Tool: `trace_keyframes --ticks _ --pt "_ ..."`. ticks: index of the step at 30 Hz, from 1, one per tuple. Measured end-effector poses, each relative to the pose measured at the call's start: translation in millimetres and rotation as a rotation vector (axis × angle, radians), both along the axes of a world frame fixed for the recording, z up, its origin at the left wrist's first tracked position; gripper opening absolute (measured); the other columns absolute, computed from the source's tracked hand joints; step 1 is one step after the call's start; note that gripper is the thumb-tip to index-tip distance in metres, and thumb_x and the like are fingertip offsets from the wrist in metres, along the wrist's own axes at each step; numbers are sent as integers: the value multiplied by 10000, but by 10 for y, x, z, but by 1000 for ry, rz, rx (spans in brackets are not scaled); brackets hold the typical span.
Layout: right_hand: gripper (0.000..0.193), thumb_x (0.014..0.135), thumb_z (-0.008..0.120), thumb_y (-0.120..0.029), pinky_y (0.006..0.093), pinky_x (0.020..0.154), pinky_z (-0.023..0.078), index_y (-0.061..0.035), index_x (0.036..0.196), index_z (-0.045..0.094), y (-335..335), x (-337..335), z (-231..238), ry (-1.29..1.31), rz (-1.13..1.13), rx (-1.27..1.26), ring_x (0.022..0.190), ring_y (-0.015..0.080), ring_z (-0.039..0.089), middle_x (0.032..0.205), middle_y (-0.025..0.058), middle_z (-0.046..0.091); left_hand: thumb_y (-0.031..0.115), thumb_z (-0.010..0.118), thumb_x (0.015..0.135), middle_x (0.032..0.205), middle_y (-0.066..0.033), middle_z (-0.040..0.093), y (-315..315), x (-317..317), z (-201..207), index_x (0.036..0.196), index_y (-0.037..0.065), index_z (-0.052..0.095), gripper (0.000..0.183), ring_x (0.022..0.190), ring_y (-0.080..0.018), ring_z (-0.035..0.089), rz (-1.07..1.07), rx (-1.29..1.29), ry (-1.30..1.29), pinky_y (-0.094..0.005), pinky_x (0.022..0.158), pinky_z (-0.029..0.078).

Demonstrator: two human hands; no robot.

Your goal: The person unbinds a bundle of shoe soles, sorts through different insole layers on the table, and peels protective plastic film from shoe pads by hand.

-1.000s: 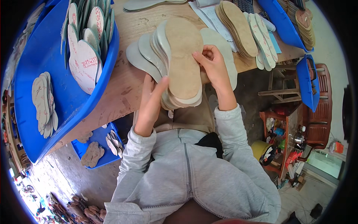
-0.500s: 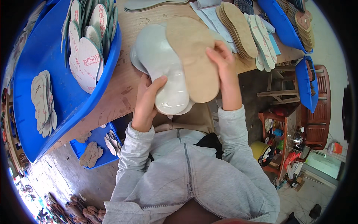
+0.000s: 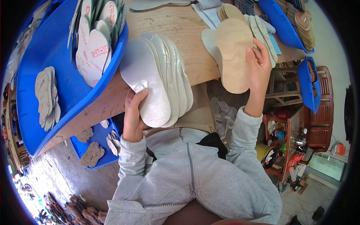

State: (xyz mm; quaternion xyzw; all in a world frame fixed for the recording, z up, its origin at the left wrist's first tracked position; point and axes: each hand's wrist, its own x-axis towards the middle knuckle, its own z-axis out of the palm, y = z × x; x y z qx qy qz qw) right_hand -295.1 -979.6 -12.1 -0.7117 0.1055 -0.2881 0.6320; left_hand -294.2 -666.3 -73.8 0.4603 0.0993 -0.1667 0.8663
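Note:
My left hand (image 3: 135, 108) grips a fanned stack of shiny white insoles (image 3: 148, 80), thumb on the top one and fingers underneath. The stack reaches over the front edge of the wooden table. To the right, my right hand (image 3: 259, 62) pinches the side of a tan insole (image 3: 235, 56), with its heel end toward me. Beyond that insole, a stack of tan insoles (image 3: 228, 12) lies partly covered by it. A pale, rounded sheet (image 3: 210, 44) shows at its left; whether the two are joined I cannot tell.
At the left, a large blue bin (image 3: 71, 80) holds several upright insoles (image 3: 99, 52) and a smaller bundle (image 3: 47, 95). White insoles (image 3: 262, 33), papers (image 3: 206, 15) and a calculator (image 3: 245, 6) lie at the far right, before another blue bin (image 3: 277, 24). A wooden stool (image 3: 283, 90) stands below.
My right hand has carried the tan insole rightward, away from the white ones, toward the tan stack. My left hand has come slightly lower and left, and its white insoles are now fanned out.

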Motion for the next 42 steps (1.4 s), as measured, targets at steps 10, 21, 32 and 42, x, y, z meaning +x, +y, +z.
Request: trace_keyframes --ticks 10,21,32,42 --pt "319 904 594 -100 261 649 485 -55 1219 577 536 100 -202 96 -17 -361 700 107 598 921 128 695 83 559 842 1150 -142 585 248 361 -66 1251 -58 468 442 1013 -211 600 -11 250 -67 -321 887 483" --pt "269 908 550 -119 321 583 454 22 1134 580 1094 247 -396 284 80 -292 592 216 573 729 182 609 66 618 852 1271 -192 526 378 26 89 1372 -41 384 580 1182 -261 527 33 703 -241 -360 987 426" --pt "165 904 515 -95 396 586 451 2 1034 546 1600 263 -565 138 313 -501 637 411 556 730 234 585 28 598 830 1245 -179 570 214 -207 564 1223 -26 552 400 1173 -318 538 190 1423 -847 -396 995 414" --pt "255 882 562 -83 335 557 437 30 1110 570 1141 163 -225 158 204 -504 582 263 581 692 165 586 1 550 882 1162 -151 611 -406 53 514 1202 -30 550 321 1064 -240 588 -221 813 -816 -307 889 467"
